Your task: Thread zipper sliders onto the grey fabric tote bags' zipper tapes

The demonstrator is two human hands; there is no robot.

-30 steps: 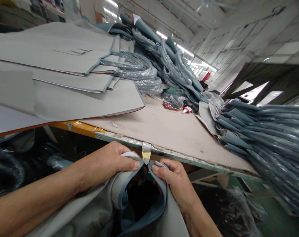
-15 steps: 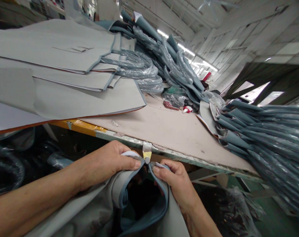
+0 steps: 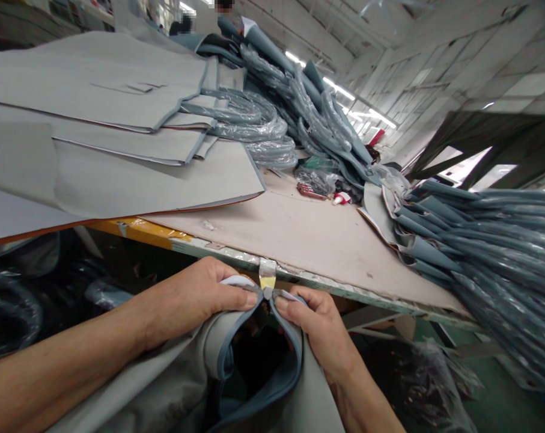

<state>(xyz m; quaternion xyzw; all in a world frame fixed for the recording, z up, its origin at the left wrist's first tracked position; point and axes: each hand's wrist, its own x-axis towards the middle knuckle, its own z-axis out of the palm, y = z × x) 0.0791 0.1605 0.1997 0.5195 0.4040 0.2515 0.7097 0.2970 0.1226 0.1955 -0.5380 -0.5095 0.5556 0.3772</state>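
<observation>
A grey sheet (image 3: 173, 373) with blue-bound edges is bent round into an open loop below the table edge. My left hand (image 3: 209, 288) pinches one bound edge between thumb and fingers. On the other side, my right hand (image 3: 315, 319) pinches the opposite edge, thumb on top. Between my thumbs, the two edges come close together at the rounded tip of a small bracket (image 3: 267, 278), partly yellow, fixed to the table's front edge. Whether the edges touch the tip, I cannot tell. Fingers beneath the sheet are mostly hidden.
Large grey sheets (image 3: 132, 162) lie stacked on the table (image 3: 308, 231) at left. Plastic-wrapped blue rolls (image 3: 258, 123) are piled behind them. More wrapped bundles (image 3: 493, 240) hang over the right side. A red-and-white bottle (image 3: 341, 198) lies near the back. Clear plastic (image 3: 420, 385) lies below.
My right hand has shifted slightly left, bringing its edge closer to the bracket tip and narrowing the gap. My left hand has hardly moved. The view has tilted a little.
</observation>
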